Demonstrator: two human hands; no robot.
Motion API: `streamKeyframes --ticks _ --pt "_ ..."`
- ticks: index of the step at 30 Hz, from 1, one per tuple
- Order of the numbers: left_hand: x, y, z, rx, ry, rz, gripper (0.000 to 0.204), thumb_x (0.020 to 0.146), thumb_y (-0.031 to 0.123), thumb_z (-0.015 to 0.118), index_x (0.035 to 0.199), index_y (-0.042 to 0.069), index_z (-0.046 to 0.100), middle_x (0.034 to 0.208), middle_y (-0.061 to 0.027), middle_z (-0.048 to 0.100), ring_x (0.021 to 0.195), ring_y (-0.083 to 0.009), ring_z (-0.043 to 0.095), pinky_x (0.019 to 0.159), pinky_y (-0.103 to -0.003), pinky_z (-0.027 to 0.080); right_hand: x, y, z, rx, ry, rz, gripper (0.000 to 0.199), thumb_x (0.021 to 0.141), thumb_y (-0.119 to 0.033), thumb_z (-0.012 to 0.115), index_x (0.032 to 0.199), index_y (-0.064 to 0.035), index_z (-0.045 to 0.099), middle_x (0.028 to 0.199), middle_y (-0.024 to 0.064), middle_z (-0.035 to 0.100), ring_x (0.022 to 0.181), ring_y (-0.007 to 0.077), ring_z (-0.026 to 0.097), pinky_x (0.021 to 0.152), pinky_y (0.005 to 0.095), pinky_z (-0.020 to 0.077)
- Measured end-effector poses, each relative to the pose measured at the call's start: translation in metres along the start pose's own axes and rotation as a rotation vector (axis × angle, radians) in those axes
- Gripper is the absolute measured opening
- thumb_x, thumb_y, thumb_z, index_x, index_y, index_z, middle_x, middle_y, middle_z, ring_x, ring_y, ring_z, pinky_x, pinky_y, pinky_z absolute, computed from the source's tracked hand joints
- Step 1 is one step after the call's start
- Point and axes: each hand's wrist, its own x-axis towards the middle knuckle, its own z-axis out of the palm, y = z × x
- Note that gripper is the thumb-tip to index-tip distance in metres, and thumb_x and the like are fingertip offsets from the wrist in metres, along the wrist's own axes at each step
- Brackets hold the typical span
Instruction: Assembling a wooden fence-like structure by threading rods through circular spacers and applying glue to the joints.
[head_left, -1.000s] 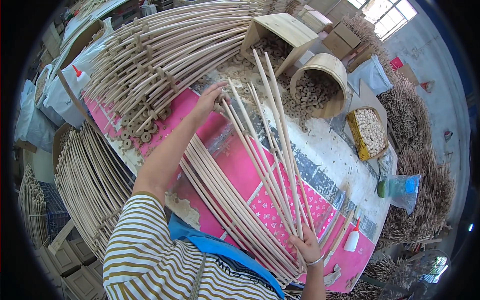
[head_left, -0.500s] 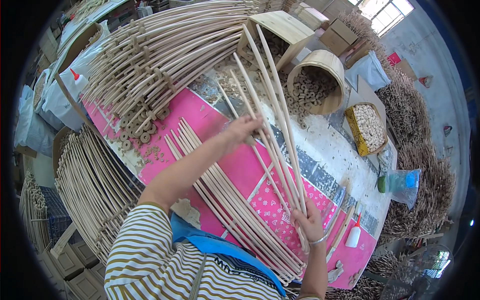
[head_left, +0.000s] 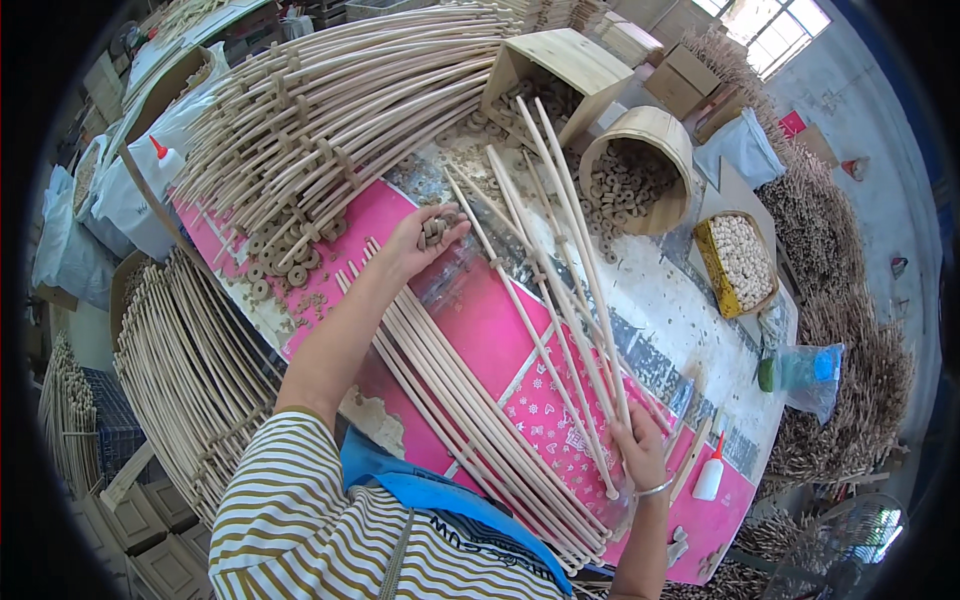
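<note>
The slender wooden rods [head_left: 519,215] spread like a fan above the pink tabletop [head_left: 480,335], a few of them with a ring threaded on; the right hand [head_left: 640,445] grips them near their lower ends, perhaps so that the upper tips stay apart. The left hand [head_left: 425,238] is cupped around several small wooden rings [head_left: 434,231], seemingly to keep them ready. Beyond, the wooden bucket [head_left: 650,130] lies tipped, its mouth facing the table, probably for easy scooping.
</note>
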Motion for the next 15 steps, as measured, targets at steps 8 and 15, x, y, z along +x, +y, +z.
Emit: streamKeyframes --ticks 8,15 --pt "0.021 0.021 -0.02 0.219 -0.158 0.089 0.036 0.104 0.021 0.046 0.133 0.0 0.052 0.112 -0.0107 0.07 0.083 -0.014 0.067 0.054 -0.021 0.053 -0.041 0.012 0.002 0.101 -0.129 0.137 0.025 0.099 -0.014 0.058 0.12 -0.001 0.056 0.075 -0.0002 0.06 0.056 0.0037 0.05 0.05 0.0182 0.039" --pt "0.017 0.011 -0.014 0.323 -0.224 0.157 0.036 0.104 0.024 0.048 0.134 0.004 0.055 0.111 -0.0048 0.07 0.079 -0.0076 0.064 0.053 -0.018 0.052 -0.039 0.022 0.01 0.058 -0.125 0.148 0.026 0.099 -0.015 0.059 0.12 -0.001 0.056 0.075 -0.0001 0.06 0.057 0.0041 0.052 0.05 0.0182 0.0406"
